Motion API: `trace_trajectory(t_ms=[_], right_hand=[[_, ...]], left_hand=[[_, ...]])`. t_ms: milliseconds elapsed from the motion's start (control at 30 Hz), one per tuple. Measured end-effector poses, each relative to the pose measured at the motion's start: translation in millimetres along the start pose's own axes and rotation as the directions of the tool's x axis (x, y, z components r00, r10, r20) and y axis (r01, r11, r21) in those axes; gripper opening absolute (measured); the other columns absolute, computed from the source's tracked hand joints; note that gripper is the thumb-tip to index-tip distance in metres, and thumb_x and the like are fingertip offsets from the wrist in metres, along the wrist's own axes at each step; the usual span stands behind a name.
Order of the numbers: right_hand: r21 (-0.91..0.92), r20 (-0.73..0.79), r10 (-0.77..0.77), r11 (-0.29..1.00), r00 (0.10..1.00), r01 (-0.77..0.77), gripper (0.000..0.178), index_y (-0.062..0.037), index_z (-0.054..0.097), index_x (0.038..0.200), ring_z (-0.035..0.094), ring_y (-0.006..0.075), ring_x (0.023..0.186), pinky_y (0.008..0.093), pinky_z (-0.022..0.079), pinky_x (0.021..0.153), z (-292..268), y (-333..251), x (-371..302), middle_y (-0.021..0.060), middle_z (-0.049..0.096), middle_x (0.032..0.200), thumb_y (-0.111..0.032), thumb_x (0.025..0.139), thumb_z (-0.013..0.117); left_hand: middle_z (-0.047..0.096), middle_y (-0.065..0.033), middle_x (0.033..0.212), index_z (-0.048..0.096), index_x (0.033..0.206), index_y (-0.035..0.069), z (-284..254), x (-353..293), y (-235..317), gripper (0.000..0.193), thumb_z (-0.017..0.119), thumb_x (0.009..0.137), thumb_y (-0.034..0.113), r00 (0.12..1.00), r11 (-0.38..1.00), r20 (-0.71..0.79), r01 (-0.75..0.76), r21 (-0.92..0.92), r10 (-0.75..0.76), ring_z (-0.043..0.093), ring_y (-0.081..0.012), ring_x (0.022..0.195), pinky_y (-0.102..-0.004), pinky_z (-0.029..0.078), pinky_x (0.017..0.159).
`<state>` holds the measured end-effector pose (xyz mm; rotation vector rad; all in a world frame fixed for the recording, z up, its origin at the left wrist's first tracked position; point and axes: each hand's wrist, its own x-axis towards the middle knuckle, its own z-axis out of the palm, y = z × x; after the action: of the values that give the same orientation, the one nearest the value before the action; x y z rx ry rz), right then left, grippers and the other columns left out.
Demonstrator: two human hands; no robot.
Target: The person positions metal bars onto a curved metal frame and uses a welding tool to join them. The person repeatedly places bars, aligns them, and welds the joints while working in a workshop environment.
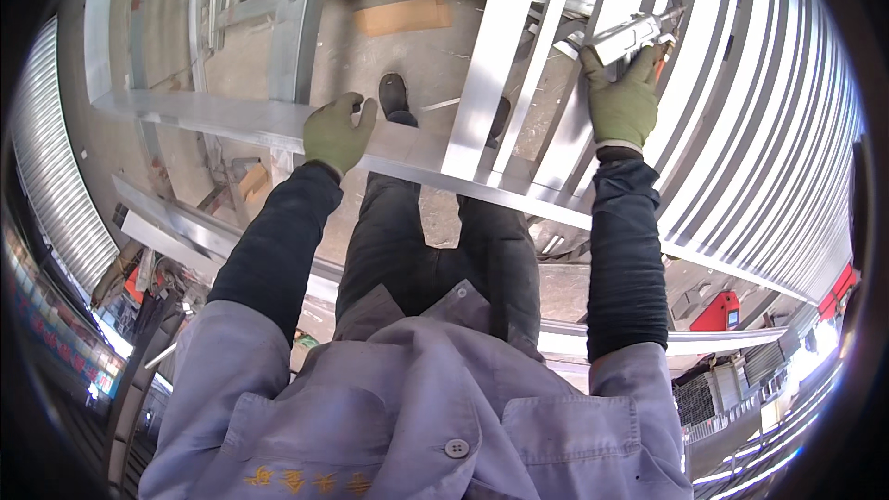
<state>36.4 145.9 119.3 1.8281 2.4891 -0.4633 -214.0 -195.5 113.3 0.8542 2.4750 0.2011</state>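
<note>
Both my hands wear olive-green gloves. My left hand [337,134] is over the silver metal beam [407,148] that crosses in front of my legs. Its fingers are half curled, with the thumb apart and nothing visible between them. Farther out on the right, my right hand [622,109] is closed around a silver hand tool [626,37] with a narrow tip pointing up and right. The tool's exact kind cannot be made out, and the palm hides its grip. It is above the long metal slats [556,143] that join the beam.
Many bright parallel slats [741,111] fill the right side. On the left, a wide metal upright [301,28] meets the beam. Cardboard [403,16] lies on the concrete floor beyond my shoe [394,93]. A red machine [716,312] stands at the lower right, corrugated metal [60,143] at the far left.
</note>
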Motion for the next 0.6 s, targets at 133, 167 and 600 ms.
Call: trace_trajectory(t_ms=[133,167,600], right_hand=[[0.319,0.073,0.076,0.943,0.994,-0.095,0.099,-0.0047,0.043,0.161,0.075,0.0426,0.114,0.0459,0.059,0.096,-33,31,4,0.0292,0.072,0.125,-0.073,0.094,0.071],[0.501,0.067,0.044,0.862,0.997,-0.071,0.079,-0.0022,0.049,0.156,0.074,0.0396,0.108,0.0429,0.059,0.095,-30,61,13,0.0252,0.073,0.122,-0.06,0.105,0.066],[0.608,0.783,-0.297,0.551,0.547,-0.572,0.104,0.0038,0.051,0.151,0.075,0.026,0.101,0.035,0.06,0.086,-154,98,1,0.0207,0.074,0.12,-0.086,0.098,0.05]], left_hand=[[0.081,-0.0155,0.104,0.077,0.112,0.007,4,-3,-2,0.041,0.066,0.102,0.045,1.0,0.998,-0.003,-0.002,0.056,0.002,0.077,-0.0366,0.098,-0.0475,0.058,0.09],[0.081,-0.0153,0.102,0.077,0.11,0.008,5,-1,-1,0.041,0.066,0.101,0.046,1.0,0.998,-0.017,-0.008,0.065,0.009,0.077,-0.037,0.096,-0.048,0.058,0.089],[0.08,-0.0092,0.094,0.076,0.106,0.011,9,-3,-7,0.034,0.067,0.1,0.043,0.999,0.996,-0.032,0.001,0.085,0.002,0.076,-0.0347,0.087,-0.0472,0.058,0.082]])
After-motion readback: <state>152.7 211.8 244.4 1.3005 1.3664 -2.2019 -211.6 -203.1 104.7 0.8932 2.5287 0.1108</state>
